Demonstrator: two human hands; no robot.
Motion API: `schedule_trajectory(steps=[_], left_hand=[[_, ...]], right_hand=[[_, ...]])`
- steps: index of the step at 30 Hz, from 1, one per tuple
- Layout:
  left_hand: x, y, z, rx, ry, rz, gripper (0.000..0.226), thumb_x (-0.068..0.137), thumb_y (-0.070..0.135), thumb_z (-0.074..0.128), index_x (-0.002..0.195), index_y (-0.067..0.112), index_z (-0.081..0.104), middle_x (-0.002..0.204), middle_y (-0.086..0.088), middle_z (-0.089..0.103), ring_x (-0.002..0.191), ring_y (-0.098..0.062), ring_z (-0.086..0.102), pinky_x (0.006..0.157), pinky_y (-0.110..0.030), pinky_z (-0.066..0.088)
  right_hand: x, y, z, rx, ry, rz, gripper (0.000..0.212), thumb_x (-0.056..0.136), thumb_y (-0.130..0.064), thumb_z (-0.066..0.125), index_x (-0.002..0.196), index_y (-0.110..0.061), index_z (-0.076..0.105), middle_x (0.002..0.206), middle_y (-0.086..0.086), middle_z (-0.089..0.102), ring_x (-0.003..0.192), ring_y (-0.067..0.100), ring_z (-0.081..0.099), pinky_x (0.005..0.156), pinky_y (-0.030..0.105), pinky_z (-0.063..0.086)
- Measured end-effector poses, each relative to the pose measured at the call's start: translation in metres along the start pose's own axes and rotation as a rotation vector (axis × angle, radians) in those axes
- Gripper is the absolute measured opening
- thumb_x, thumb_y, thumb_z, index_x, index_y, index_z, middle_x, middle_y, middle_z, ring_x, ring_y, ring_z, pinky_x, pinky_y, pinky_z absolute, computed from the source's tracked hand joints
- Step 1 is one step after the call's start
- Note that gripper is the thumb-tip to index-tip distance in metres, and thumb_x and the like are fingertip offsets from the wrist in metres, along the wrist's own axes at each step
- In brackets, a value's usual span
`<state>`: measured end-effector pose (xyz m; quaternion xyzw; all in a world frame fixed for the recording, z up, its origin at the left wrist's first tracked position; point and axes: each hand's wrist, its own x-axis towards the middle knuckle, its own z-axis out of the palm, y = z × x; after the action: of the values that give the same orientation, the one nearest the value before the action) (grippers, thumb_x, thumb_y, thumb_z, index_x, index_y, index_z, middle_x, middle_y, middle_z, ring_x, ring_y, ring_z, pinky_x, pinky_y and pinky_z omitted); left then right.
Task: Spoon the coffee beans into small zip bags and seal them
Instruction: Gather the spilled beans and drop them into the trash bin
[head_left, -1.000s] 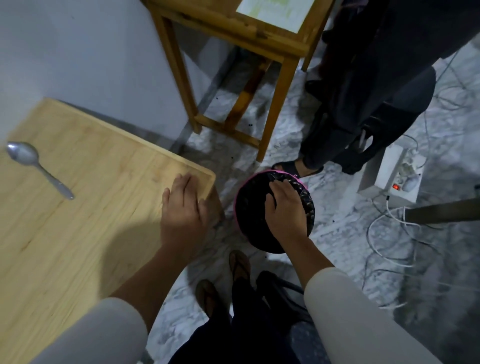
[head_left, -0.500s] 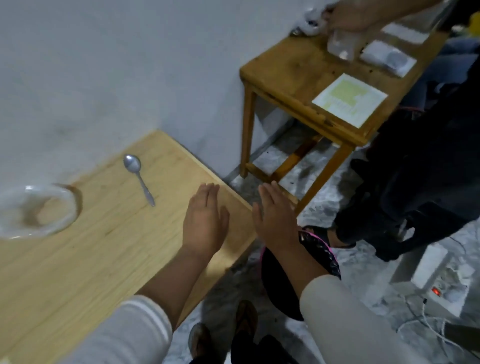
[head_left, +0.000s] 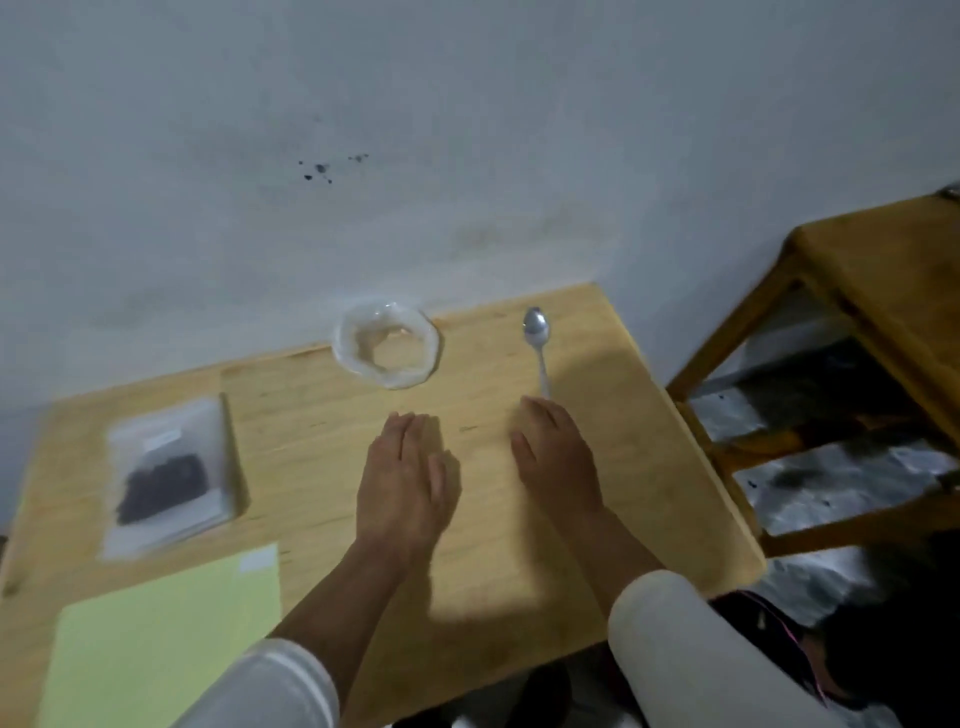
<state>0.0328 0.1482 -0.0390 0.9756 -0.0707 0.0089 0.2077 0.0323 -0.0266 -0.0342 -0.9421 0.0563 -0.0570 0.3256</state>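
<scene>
My left hand (head_left: 405, 478) lies flat on the wooden table (head_left: 311, 415), fingers together, holding nothing. My right hand (head_left: 556, 457) rests palm down beside it, fingertips just short of the handle of a metal spoon (head_left: 536, 338). An empty clear glass bowl (head_left: 387, 345) stands at the table's back edge, ahead of my left hand. A clear zip bag (head_left: 166, 467) with dark coffee beans in it lies flat at the left.
A pale green sheet of paper (head_left: 156, 634) lies at the front left of the table. A second wooden table (head_left: 883, 270) stands to the right, past a gap. A grey wall runs right behind the table. A pink-rimmed dark bin (head_left: 769, 623) sits on the floor at lower right.
My right hand has come up from the bin on the floor and now lies on the table. The view has swung left, bringing the bowl, bag and green sheet into sight.
</scene>
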Motion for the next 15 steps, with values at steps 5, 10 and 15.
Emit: schedule_trajectory(steps=[5,10,15], left_hand=[[0.004,-0.054,-0.015,-0.043,0.020,-0.025,0.057,0.087,0.034,0.029,0.127,0.000,0.051,0.129,-0.020,0.053,0.124,-0.034,0.047,0.104,-0.037,0.035],[0.020,-0.103,-0.005,-0.023,-0.041,-0.048,0.056,0.092,0.032,0.029,0.138,0.003,0.040,0.142,-0.015,0.042,0.137,-0.027,0.033,0.109,-0.028,0.017],[0.035,-0.127,0.004,-0.063,-0.026,0.013,0.053,0.093,0.027,0.038,0.141,0.005,0.037,0.145,-0.013,0.040,0.138,-0.023,0.029,0.114,-0.031,0.015]], right_hand=[[0.019,-0.039,0.053,0.126,-0.058,0.066,0.045,0.087,-0.026,0.054,0.124,0.000,0.057,0.120,0.019,0.060,0.109,0.031,0.058,0.091,0.025,0.039],[0.038,-0.065,0.089,0.235,-0.065,0.158,0.050,0.086,-0.017,0.064,0.134,-0.016,0.049,0.115,0.008,0.060,0.098,0.015,0.057,0.088,0.025,0.046],[0.068,-0.080,0.115,0.267,0.004,0.171,0.051,0.082,-0.015,0.068,0.130,-0.023,0.053,0.100,0.004,0.062,0.084,0.008,0.055,0.077,0.011,0.040]])
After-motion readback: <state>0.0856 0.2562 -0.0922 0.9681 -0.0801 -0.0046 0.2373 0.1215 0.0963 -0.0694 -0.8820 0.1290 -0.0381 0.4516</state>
